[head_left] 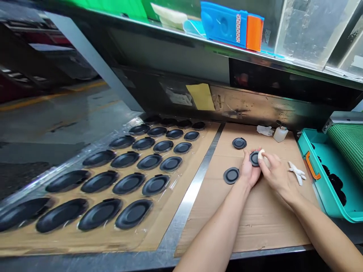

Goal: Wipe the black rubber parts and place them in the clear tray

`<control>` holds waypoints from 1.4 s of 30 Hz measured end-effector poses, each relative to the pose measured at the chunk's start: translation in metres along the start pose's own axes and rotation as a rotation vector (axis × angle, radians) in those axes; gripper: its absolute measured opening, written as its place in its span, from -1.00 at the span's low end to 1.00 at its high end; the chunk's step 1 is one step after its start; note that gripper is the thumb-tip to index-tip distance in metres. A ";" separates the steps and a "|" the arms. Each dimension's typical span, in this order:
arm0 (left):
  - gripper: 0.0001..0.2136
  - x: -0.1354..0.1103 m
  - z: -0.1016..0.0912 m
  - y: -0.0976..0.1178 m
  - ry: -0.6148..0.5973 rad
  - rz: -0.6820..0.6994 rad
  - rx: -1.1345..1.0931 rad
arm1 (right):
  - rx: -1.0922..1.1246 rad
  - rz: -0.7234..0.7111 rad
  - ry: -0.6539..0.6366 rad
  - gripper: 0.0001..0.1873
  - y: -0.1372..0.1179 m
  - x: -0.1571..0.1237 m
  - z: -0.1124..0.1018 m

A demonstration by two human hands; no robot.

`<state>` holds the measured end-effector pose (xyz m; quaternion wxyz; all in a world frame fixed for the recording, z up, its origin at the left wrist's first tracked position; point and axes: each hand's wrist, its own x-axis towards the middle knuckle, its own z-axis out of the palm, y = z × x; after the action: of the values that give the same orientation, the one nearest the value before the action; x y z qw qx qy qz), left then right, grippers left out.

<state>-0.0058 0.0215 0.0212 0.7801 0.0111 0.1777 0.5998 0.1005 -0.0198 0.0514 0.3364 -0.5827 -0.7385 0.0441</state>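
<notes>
My left hand (248, 170) holds a round black plastic cap (254, 159) with a raised ring, its face turned up. Fingers of my right hand (273, 172) are closed on a white cloth (261, 154), pressed against the right edge of that cap. On the cardboard sheet (255, 215) below lie two similar parts: a black cap (239, 142) just beyond my left hand and another black cap (231, 175) to its left. A crumpled white cloth strip (297, 173) rests to the right of my right hand.
A clear plastic tray (167, 189) with rows of black caps fills the left side. At right stands a teal bin (344, 214) with dark parts inside, beside a green conveyor belt (348, 141). A white pump bottle (280, 133) and a crumpled white wipe (264, 130) sit at the back.
</notes>
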 end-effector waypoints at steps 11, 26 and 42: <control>-0.65 0.000 -0.006 -0.011 -0.101 -0.157 0.111 | -0.067 0.049 0.110 -0.62 0.016 -0.008 0.035; -0.63 -0.003 -0.007 -0.011 -0.046 -0.179 0.170 | -0.138 0.094 0.013 -0.65 0.013 -0.010 0.032; -0.58 0.005 -0.004 0.005 0.127 -0.108 0.137 | -0.213 0.162 -0.261 -0.64 0.061 0.002 -0.045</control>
<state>-0.0109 0.0268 0.0176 0.7958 0.0171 0.2677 0.5429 0.1755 -0.0136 0.0594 0.1695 -0.6620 -0.7269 0.0681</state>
